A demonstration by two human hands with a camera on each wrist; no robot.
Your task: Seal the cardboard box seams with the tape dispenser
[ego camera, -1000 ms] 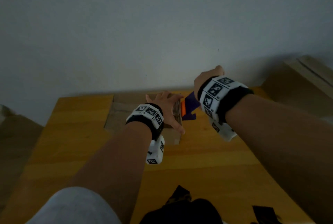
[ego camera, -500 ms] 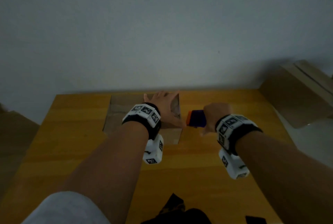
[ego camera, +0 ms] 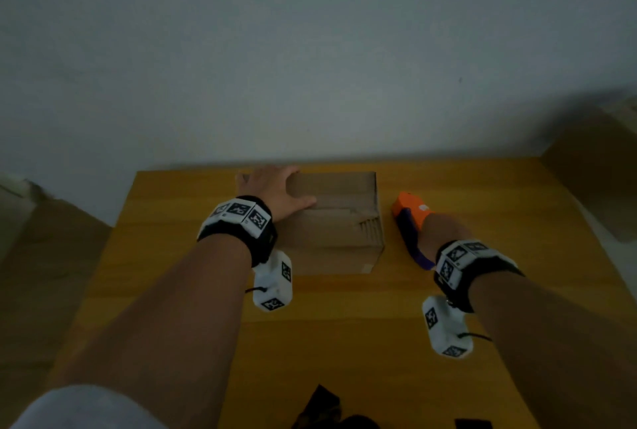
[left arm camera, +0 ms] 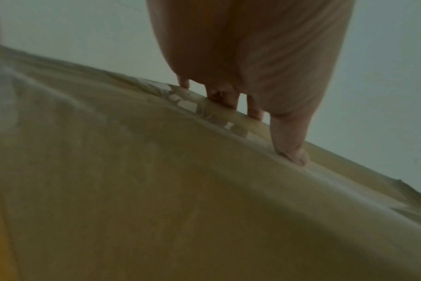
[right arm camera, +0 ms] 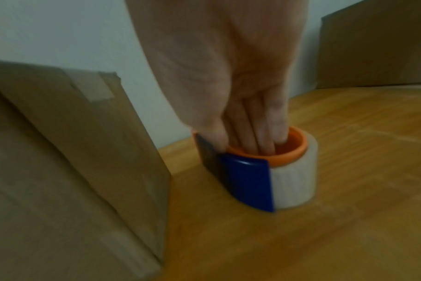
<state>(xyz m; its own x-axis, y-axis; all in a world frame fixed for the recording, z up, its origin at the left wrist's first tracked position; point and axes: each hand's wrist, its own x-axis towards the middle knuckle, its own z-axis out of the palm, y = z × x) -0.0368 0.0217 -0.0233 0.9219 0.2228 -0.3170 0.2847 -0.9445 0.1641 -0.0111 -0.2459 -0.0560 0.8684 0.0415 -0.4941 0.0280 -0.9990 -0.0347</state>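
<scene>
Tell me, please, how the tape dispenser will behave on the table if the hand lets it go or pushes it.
The tape dispenser stands on its flat end on the table, so it probably stays put. Tipped onto its round roll, it could roll. It looks light: the right hand holds it with just fingers in the orange core.

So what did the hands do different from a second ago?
The right hand brought the tape dispenser down from beside the box top onto the table, right of the cardboard box; its fingers are still tucked in the orange core. The left hand slid toward the box's far left corner, still flat on top. The box stayed on the table.
</scene>
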